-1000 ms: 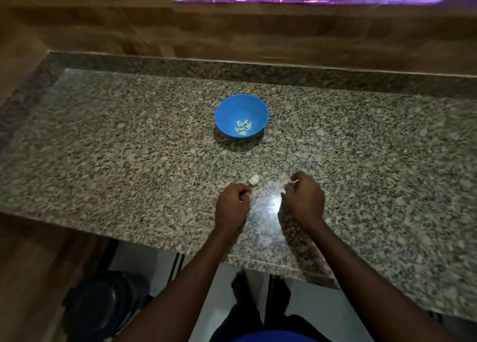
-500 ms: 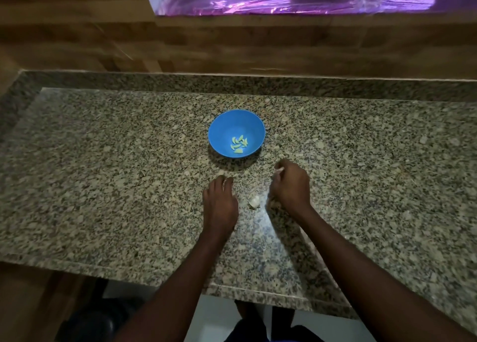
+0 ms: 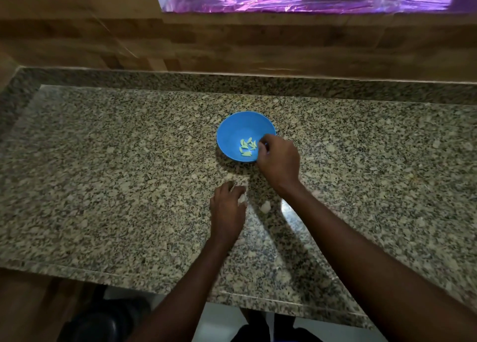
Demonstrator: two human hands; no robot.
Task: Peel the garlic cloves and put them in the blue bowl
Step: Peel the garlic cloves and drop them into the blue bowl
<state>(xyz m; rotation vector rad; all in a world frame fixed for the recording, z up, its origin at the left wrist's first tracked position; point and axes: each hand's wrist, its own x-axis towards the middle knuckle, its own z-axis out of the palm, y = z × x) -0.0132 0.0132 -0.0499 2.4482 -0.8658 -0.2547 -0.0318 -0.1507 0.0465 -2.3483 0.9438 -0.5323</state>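
On the granite counter (image 3: 108,176) the blue bowl (image 3: 232,132) already holds a small heap of peeled cloves (image 3: 247,147), so I judge most of the job done. My right hand (image 3: 278,161) hangs over the bowl's near rim with fingertips curled together, but I cannot tell whether a clove is pinched there. My left hand (image 3: 228,207) rests on the counter touching a pale piece (image 3: 242,199), fingers loosely bent, and another piece (image 3: 265,207) lies just beside it, clove or skin I cannot say.

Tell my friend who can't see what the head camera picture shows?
A person's right hand reaches over the rim of a blue bowl holding peeled garlic cloves. Their left hand rests on the granite counter beside a pale garlic piece.
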